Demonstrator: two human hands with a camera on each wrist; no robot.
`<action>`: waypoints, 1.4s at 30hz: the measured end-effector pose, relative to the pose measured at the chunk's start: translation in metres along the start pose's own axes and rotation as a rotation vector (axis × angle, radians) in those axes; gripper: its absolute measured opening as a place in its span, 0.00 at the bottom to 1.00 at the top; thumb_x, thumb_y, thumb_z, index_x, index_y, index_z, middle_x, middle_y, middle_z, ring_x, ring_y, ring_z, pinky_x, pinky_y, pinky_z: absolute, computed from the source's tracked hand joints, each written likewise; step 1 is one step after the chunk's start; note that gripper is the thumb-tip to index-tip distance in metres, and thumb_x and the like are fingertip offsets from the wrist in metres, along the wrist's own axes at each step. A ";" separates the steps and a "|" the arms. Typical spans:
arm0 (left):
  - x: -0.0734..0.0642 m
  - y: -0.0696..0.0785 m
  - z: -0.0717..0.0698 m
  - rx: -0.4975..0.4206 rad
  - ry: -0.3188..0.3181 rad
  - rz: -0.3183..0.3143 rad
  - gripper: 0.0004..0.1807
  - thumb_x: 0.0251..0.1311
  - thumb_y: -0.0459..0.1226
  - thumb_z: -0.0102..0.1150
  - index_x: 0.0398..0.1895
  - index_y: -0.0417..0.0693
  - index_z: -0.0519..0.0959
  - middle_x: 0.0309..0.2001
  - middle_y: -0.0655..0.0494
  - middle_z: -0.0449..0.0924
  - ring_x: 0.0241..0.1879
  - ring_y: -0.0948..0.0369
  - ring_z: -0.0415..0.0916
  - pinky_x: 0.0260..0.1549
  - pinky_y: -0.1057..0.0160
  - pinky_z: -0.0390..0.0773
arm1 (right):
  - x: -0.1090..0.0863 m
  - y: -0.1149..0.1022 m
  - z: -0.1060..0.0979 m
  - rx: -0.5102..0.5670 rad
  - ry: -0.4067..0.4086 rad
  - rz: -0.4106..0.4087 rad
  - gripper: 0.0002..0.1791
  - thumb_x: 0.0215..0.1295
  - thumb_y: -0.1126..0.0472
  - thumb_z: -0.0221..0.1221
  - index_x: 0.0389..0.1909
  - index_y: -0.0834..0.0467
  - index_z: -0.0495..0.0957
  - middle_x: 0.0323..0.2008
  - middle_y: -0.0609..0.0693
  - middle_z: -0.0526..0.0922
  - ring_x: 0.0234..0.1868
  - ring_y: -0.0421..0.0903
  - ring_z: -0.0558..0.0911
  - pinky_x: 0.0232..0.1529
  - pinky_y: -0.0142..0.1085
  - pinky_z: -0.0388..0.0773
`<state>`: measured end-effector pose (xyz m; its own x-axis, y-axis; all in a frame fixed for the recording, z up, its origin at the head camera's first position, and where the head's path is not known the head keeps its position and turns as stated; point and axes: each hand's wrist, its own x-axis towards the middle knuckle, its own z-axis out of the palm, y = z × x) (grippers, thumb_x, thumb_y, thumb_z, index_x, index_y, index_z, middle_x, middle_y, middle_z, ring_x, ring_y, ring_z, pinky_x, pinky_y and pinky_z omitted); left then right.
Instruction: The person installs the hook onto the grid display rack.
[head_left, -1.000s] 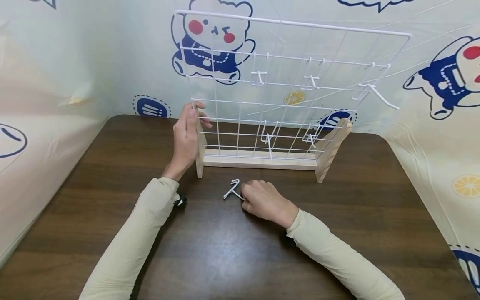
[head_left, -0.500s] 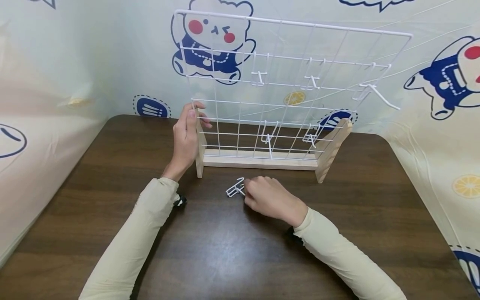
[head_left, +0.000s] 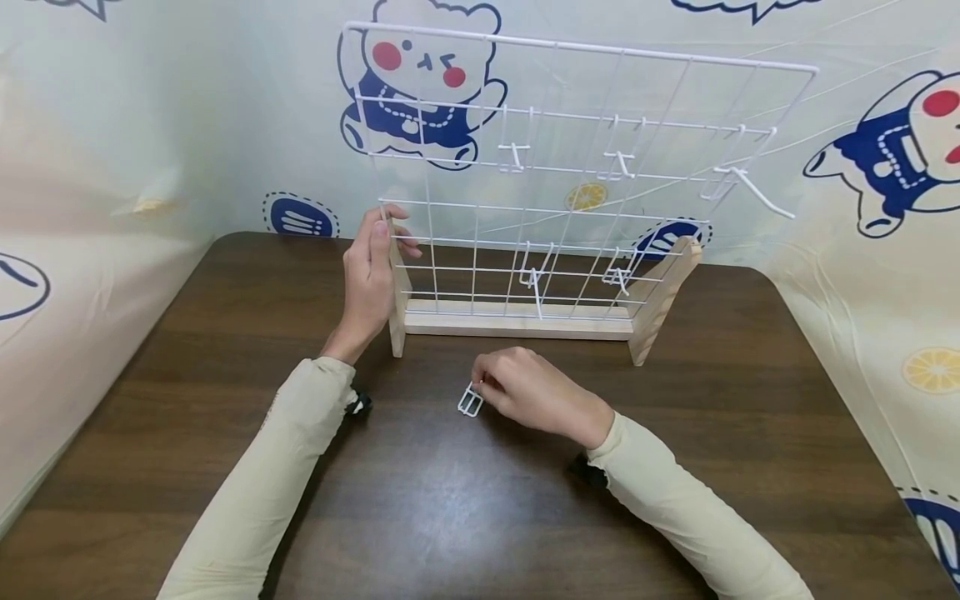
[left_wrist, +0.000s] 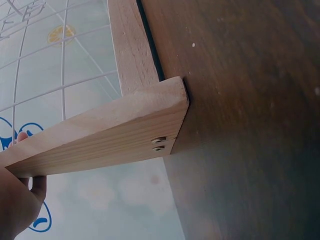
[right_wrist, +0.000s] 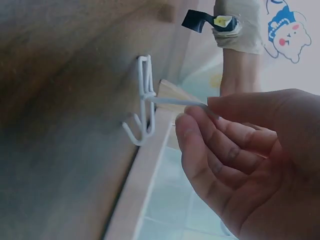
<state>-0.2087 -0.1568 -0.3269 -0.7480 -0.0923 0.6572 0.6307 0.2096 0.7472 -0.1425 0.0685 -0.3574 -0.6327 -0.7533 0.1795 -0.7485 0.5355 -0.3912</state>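
A white wire grid rack [head_left: 585, 47] stands on wooden side legs joined by a wooden base bar [head_left: 517, 325]. At its left end my left hand [head_left: 367, 271] grips the wooden side leg [left_wrist: 100, 132], thumb in front and fingers behind. In front of the base, my right hand [head_left: 536, 392] pinches a white wire display hook [head_left: 470, 403] by its prong, between thumb and fingertips. In the right wrist view the hook's looped back frame [right_wrist: 151, 97] points away from the fingers, its two bent ends [right_wrist: 132, 132] showing, close over the table.
Several similar white hooks hang on the grid, among them a long one [head_left: 765, 198] jutting out at the upper right. The right wooden leg [head_left: 663, 300] slants at the other end. A printed cloth [head_left: 262, 108] hangs behind the brown table [head_left: 420, 517].
My right fingers have turned the hook, so its back frame now points down towards the front of the table. The left hand keeps its grip on the leg.
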 end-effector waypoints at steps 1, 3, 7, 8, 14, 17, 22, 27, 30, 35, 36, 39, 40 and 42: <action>0.000 0.000 -0.001 0.003 0.002 0.002 0.17 0.78 0.32 0.32 0.53 0.27 0.70 0.36 0.27 0.78 0.35 0.35 0.78 0.46 0.53 0.77 | 0.001 0.001 0.001 0.027 -0.018 0.006 0.03 0.66 0.67 0.60 0.34 0.58 0.82 0.29 0.44 0.83 0.27 0.35 0.76 0.31 0.29 0.75; -0.001 -0.001 -0.001 0.005 0.007 -0.004 0.17 0.78 0.33 0.32 0.53 0.27 0.70 0.36 0.28 0.78 0.35 0.36 0.78 0.45 0.54 0.77 | 0.001 0.003 0.003 0.073 -0.059 0.018 0.04 0.67 0.67 0.60 0.36 0.59 0.83 0.30 0.44 0.84 0.28 0.35 0.76 0.31 0.29 0.75; -0.002 -0.001 -0.001 0.001 0.010 -0.016 0.18 0.78 0.33 0.32 0.53 0.27 0.70 0.37 0.28 0.78 0.35 0.36 0.79 0.45 0.52 0.77 | 0.001 0.007 0.008 0.111 -0.113 0.019 0.05 0.68 0.67 0.60 0.38 0.60 0.85 0.33 0.44 0.86 0.31 0.34 0.79 0.34 0.28 0.77; -0.002 -0.001 -0.001 -0.003 0.009 -0.019 0.18 0.78 0.33 0.32 0.53 0.27 0.70 0.37 0.28 0.78 0.35 0.36 0.78 0.46 0.52 0.78 | 0.001 0.008 0.009 0.113 -0.115 0.015 0.05 0.68 0.67 0.60 0.38 0.60 0.86 0.34 0.44 0.86 0.32 0.34 0.79 0.35 0.29 0.77; 0.000 -0.002 0.001 0.000 -0.002 0.001 0.17 0.78 0.33 0.32 0.53 0.27 0.70 0.36 0.30 0.78 0.35 0.36 0.78 0.47 0.54 0.77 | 0.000 0.012 0.009 0.127 -0.095 -0.003 0.06 0.68 0.67 0.61 0.39 0.60 0.87 0.37 0.46 0.88 0.36 0.35 0.82 0.40 0.30 0.79; 0.000 -0.002 0.001 0.005 -0.004 0.006 0.17 0.78 0.32 0.32 0.53 0.27 0.70 0.36 0.30 0.78 0.34 0.36 0.78 0.47 0.54 0.76 | 0.000 0.013 0.008 0.126 -0.086 0.002 0.06 0.68 0.67 0.61 0.39 0.60 0.87 0.36 0.46 0.88 0.35 0.35 0.81 0.38 0.30 0.79; 0.000 -0.003 0.001 0.004 -0.003 0.009 0.17 0.78 0.32 0.32 0.53 0.27 0.70 0.36 0.28 0.78 0.34 0.36 0.78 0.47 0.52 0.77 | 0.001 0.014 0.005 0.113 -0.064 0.008 0.07 0.68 0.67 0.60 0.39 0.61 0.87 0.36 0.46 0.88 0.36 0.35 0.82 0.39 0.31 0.80; 0.000 -0.002 0.000 -0.006 -0.002 0.006 0.17 0.77 0.32 0.32 0.53 0.27 0.70 0.36 0.27 0.78 0.34 0.36 0.78 0.45 0.53 0.77 | 0.002 0.013 0.004 0.118 -0.052 -0.001 0.07 0.68 0.67 0.60 0.38 0.61 0.87 0.36 0.47 0.88 0.36 0.36 0.83 0.41 0.32 0.80; 0.000 -0.002 0.000 -0.007 -0.002 -0.001 0.17 0.77 0.32 0.32 0.53 0.27 0.70 0.36 0.27 0.77 0.35 0.36 0.78 0.46 0.54 0.78 | 0.002 0.012 0.005 0.133 -0.066 -0.017 0.07 0.68 0.68 0.60 0.38 0.61 0.87 0.36 0.47 0.88 0.37 0.36 0.83 0.41 0.31 0.80; 0.000 -0.001 0.000 0.003 -0.008 -0.006 0.17 0.78 0.32 0.32 0.54 0.27 0.69 0.37 0.28 0.77 0.35 0.36 0.78 0.48 0.54 0.77 | 0.000 0.008 0.006 0.155 -0.110 -0.068 0.07 0.67 0.70 0.60 0.37 0.59 0.87 0.36 0.47 0.87 0.37 0.35 0.83 0.41 0.29 0.79; 0.000 -0.001 0.000 0.004 -0.009 -0.007 0.17 0.78 0.32 0.32 0.54 0.27 0.69 0.37 0.28 0.77 0.36 0.36 0.78 0.48 0.54 0.77 | 0.000 0.007 0.006 0.156 -0.117 -0.073 0.07 0.67 0.70 0.60 0.38 0.59 0.87 0.36 0.47 0.87 0.37 0.35 0.82 0.41 0.28 0.79; 0.000 -0.001 0.001 0.005 -0.009 -0.007 0.17 0.78 0.32 0.32 0.54 0.27 0.69 0.37 0.28 0.77 0.36 0.36 0.78 0.48 0.54 0.77 | 0.000 0.006 0.007 0.174 -0.132 -0.055 0.08 0.67 0.69 0.60 0.43 0.61 0.86 0.36 0.47 0.87 0.35 0.35 0.81 0.38 0.28 0.79; 0.000 -0.001 0.001 0.004 -0.008 -0.007 0.17 0.78 0.32 0.32 0.54 0.27 0.69 0.37 0.27 0.77 0.36 0.36 0.78 0.48 0.54 0.77 | 0.000 0.006 0.008 0.183 -0.134 -0.042 0.09 0.67 0.68 0.60 0.45 0.61 0.85 0.36 0.47 0.86 0.34 0.35 0.81 0.37 0.28 0.79; 0.000 -0.001 0.001 0.002 -0.007 -0.006 0.17 0.78 0.32 0.32 0.53 0.26 0.69 0.37 0.27 0.77 0.35 0.35 0.78 0.48 0.54 0.77 | 0.001 0.006 0.009 0.209 -0.131 -0.015 0.10 0.67 0.68 0.61 0.48 0.63 0.83 0.35 0.46 0.86 0.33 0.34 0.80 0.35 0.28 0.78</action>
<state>-0.2093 -0.1562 -0.3278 -0.7530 -0.0864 0.6523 0.6261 0.2111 0.7507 -0.1461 0.0679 -0.3679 -0.5802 -0.8111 0.0740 -0.6919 0.4430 -0.5701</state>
